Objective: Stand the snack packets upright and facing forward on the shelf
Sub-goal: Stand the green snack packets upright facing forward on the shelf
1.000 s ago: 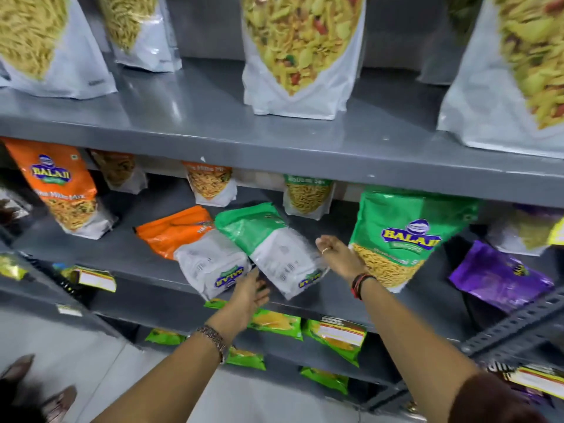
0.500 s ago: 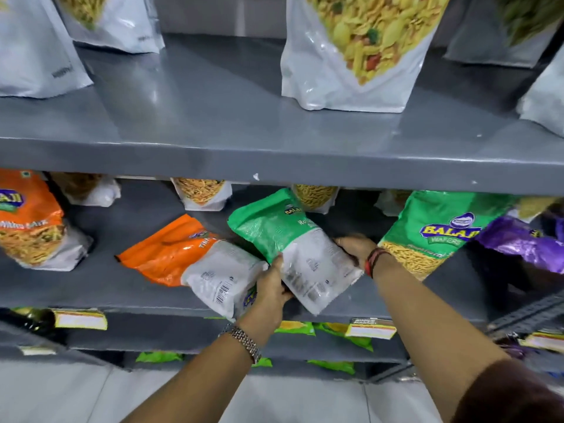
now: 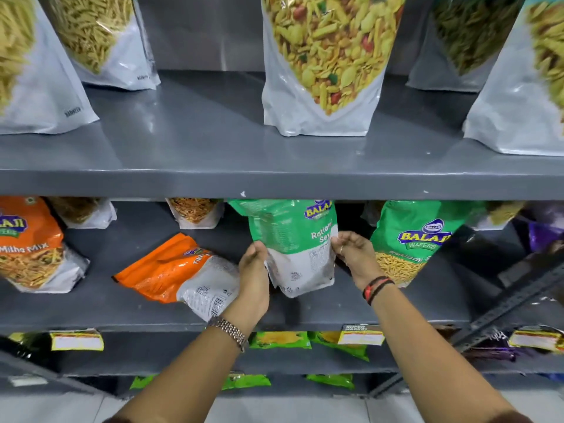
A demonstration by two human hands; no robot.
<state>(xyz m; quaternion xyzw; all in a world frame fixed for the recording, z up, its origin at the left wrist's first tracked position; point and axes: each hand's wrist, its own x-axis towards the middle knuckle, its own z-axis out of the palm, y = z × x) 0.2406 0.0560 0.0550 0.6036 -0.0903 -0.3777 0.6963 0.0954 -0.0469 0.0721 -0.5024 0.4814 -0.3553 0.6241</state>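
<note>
A green and white snack packet (image 3: 293,239) is held nearly upright above the middle shelf (image 3: 305,312), its printed back toward me. My left hand (image 3: 254,270) grips its left edge and my right hand (image 3: 351,254) grips its right edge. An orange and white packet (image 3: 177,273) lies flat on the shelf just left of my left hand. Another green packet (image 3: 418,239) stands upright at the right, front facing me. An orange packet (image 3: 27,242) stands upright at the far left.
Large white pouches (image 3: 323,62) stand on the upper shelf (image 3: 213,178), whose front edge hides the held packet's top. Small packets (image 3: 195,210) stand at the back of the middle shelf. A purple packet (image 3: 546,233) is at the far right. Green packets (image 3: 280,340) fill lower shelves.
The green packet lay flat beside the orange one; both hands have taken hold of it and raised it from tilted to nearly upright. The view has moved closer.
</note>
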